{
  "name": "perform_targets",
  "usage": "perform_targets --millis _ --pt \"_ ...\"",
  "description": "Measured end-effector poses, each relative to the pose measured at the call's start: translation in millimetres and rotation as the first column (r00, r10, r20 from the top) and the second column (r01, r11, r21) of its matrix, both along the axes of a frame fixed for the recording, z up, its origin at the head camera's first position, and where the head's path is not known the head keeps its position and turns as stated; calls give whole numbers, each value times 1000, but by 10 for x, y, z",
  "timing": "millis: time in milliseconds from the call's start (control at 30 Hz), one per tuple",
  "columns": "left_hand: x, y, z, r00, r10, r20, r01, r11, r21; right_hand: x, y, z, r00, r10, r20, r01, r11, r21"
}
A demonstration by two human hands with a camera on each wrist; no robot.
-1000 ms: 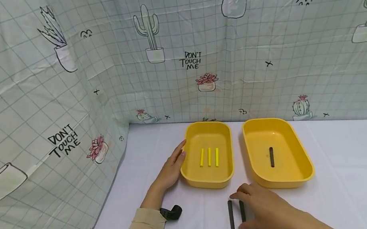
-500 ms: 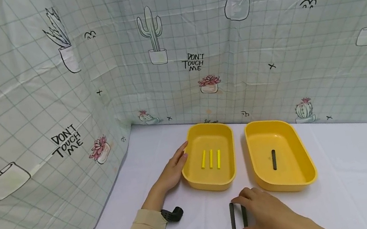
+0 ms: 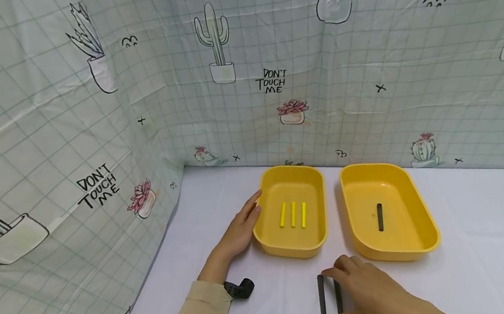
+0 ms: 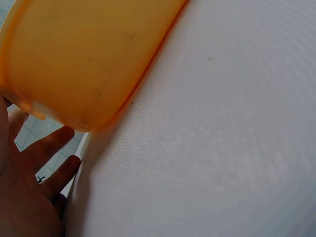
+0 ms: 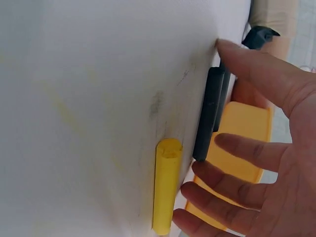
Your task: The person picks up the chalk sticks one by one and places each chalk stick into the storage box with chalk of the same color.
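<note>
My left hand (image 3: 239, 234) rests with extended fingers against the left side of a yellow tray (image 3: 292, 247). In the left wrist view the fingers (image 4: 52, 148) are spread beside the tray's outer wall. Over the cloth, my right hand (image 3: 372, 292) arches, thumb and index finger apart near the two ends of a black stick (image 3: 338, 295), not pinching it. A second black stick (image 3: 322, 295) lies parallel to its left. The right wrist view also reveals a yellow stick (image 5: 167, 190) on the cloth beside the lower fingers; in the head view the hand hides it.
Three thin yellow sticks (image 3: 293, 215) lie side by side in the left tray. A second yellow tray (image 3: 410, 219), to its right, holds one black stick (image 3: 380, 217). White cloth (image 3: 493, 250) covers the table; a cactus-printed curtain (image 3: 292, 39) stands behind and left.
The head view has shifted slightly, so everything sits a little further right. Both hands, the trays and the sticks keep nearly the same places relative to each other.
</note>
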State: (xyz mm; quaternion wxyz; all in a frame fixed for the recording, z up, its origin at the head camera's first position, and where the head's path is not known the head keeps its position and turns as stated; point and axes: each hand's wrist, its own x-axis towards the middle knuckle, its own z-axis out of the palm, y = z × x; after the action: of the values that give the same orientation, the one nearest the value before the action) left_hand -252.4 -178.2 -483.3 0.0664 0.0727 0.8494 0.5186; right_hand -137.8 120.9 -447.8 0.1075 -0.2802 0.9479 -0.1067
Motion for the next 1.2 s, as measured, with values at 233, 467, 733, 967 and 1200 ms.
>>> perform_targets --millis 233,467,733,967,1200 --pt "-15 19 -2 1000 9 11 -9 1000 -9 13 4 17 999 -49 -3 49 999 14" --pt "-26 29 -28 1000 -1 20 1 1000 -4 11 47 19 999 -21 -48 21 1000 -1" --pt "-20 -4 -6 1000 -3 -1 3 1000 -16 -60 118 190 992 34 -122 -39 998 -44" --pt "-13 -33 -11 1000 3 -14 -3 1000 2 -123 138 325 998 15 -56 -18 998 -62" --pt "-34 4 -28 1000 -9 -10 9 1000 -6 -146 164 441 999 -40 -31 38 997 -69"
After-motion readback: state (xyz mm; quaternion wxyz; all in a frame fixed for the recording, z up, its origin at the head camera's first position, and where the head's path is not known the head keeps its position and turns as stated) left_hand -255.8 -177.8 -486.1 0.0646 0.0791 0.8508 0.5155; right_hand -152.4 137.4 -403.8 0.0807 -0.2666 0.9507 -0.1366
